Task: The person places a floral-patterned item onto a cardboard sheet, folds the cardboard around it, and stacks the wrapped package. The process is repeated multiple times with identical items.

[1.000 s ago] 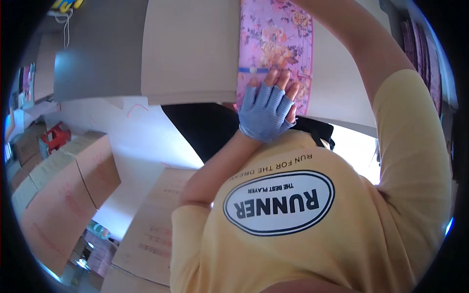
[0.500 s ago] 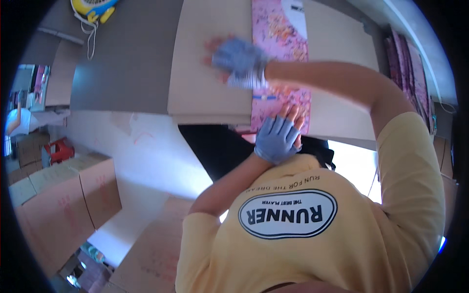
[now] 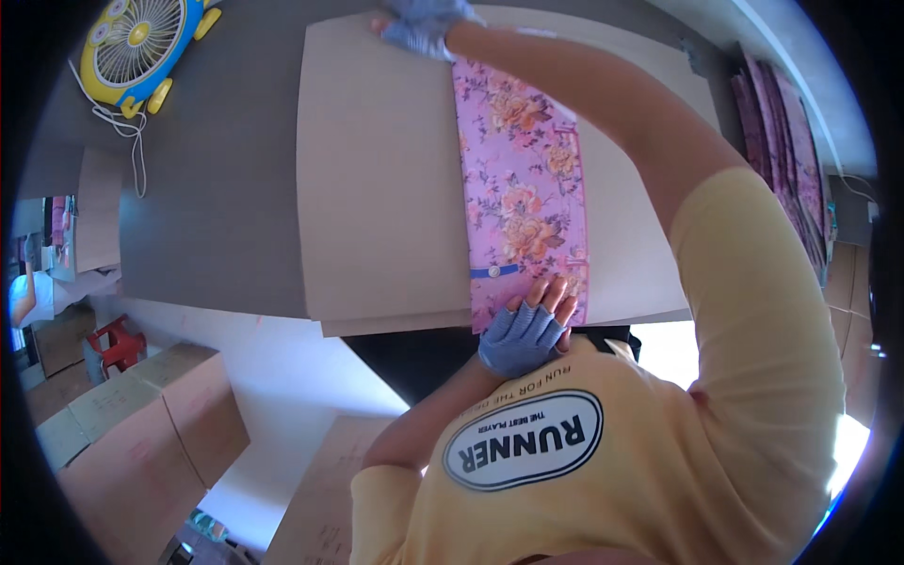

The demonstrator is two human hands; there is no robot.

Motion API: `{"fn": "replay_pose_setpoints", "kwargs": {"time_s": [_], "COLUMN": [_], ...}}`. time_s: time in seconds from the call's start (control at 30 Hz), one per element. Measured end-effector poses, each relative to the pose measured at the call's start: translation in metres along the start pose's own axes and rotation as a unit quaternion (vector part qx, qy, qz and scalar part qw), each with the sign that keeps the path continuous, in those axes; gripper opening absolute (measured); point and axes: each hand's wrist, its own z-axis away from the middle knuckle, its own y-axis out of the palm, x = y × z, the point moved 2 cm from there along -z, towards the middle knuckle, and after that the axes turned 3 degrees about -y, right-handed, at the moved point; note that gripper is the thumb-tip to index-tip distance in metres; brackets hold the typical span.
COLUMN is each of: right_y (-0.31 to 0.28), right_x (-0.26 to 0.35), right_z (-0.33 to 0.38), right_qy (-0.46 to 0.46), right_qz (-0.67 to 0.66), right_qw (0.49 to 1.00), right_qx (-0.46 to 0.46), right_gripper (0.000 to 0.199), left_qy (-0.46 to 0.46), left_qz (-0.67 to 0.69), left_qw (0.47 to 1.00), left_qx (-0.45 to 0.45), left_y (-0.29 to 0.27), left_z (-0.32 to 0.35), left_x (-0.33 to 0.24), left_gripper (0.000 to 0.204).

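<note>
A long, flat pink piece with a floral print (image 3: 523,202) lies lengthwise on a tan cardboard sheet (image 3: 386,188). A blue strip with a small round silvery disc (image 3: 495,271) crosses its near end. Over that near end my left hand (image 3: 523,334), in a blue-grey fingerless glove, rests open with its fingers stretched out. My right hand (image 3: 428,24), gloved alike, is beyond the piece's far end at the top edge of the view. It is blurred and partly cut off, so its fingers and anything in them cannot be made out.
A yellow and blue fan (image 3: 139,47) with a white cord sits on the grey table (image 3: 212,188) at far left. Folded pink-purple pieces (image 3: 786,151) stand at right. Cardboard boxes (image 3: 141,443) and a red stool (image 3: 118,344) are at left, with another person (image 3: 36,297) beyond.
My right hand has moved away from me, to the table's far side. The view has shifted, showing more of the fan and pink piece. My left hand stays at the near end.
</note>
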Motion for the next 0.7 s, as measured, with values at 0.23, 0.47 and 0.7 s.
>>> {"fn": "replay_pose_setpoints", "kwargs": {"time_s": [0.23, 0.47, 0.7], "right_y": [0.005, 0.008, 0.006], "right_x": [-0.019, -0.002, 0.048], "right_z": [-0.035, -0.019, 0.045], "right_qy": [-0.013, -0.050, -0.137], "right_qz": [0.040, 0.112, 0.066], "right_qw": [0.997, 0.989, 0.985], "right_qx": [-0.059, -0.082, -0.076], "right_gripper": [0.062, 0.063, 0.063], "left_qy": [0.012, -0.032, -0.037], "left_qz": [-0.006, 0.016, 0.046], "left_qw": [0.999, 0.999, 0.998], "left_qx": [0.039, 0.040, 0.032], "left_y": [-0.004, -0.005, -0.012], "left_z": [0.000, -0.002, -0.008], "left_x": [0.006, 0.001, -0.003], "left_gripper": [0.037, 0.036, 0.034]}}
